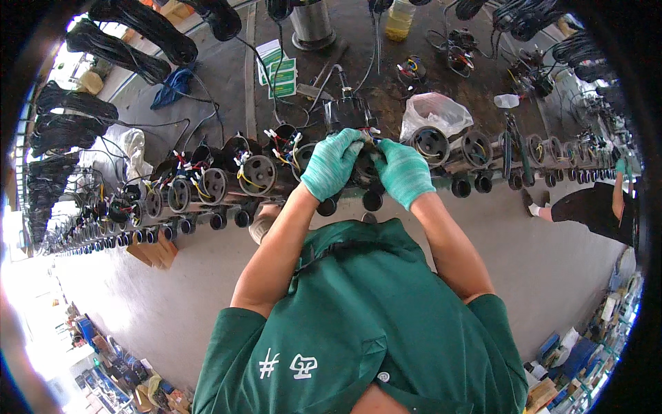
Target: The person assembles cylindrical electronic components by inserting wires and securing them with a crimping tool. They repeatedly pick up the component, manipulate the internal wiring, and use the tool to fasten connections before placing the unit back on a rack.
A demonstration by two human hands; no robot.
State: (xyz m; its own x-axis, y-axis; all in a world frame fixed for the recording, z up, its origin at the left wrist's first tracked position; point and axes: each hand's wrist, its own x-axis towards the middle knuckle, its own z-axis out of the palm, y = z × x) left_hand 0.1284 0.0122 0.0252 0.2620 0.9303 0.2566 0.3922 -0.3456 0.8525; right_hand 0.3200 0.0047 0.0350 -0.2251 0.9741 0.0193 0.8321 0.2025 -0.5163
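Observation:
Both my hands wear pale green knit gloves and meet over one dark cylindrical motor housing [364, 174] in the row at the table's near edge. My left hand [332, 164] is closed at the housing's left side, its thumb and fingertips pressed together. My right hand [405, 172] closes in from the right, fingers curled toward the same spot. Small wire ends with a white tip [373, 132] show between the fingertips; what each hand pinches is mostly hidden. Just beyond stands a black cylindrical part [347, 112] with a bent cable on top.
Similar housings [258, 174] with coloured wires line the edge on both sides. A clear plastic bag [434, 114], green-and-white papers [278, 72], a metal cylinder [312, 26] and a jar [399, 21] lie beyond. Coiled black cables [118, 52] sit at far left. Another person [596, 210] stands at right.

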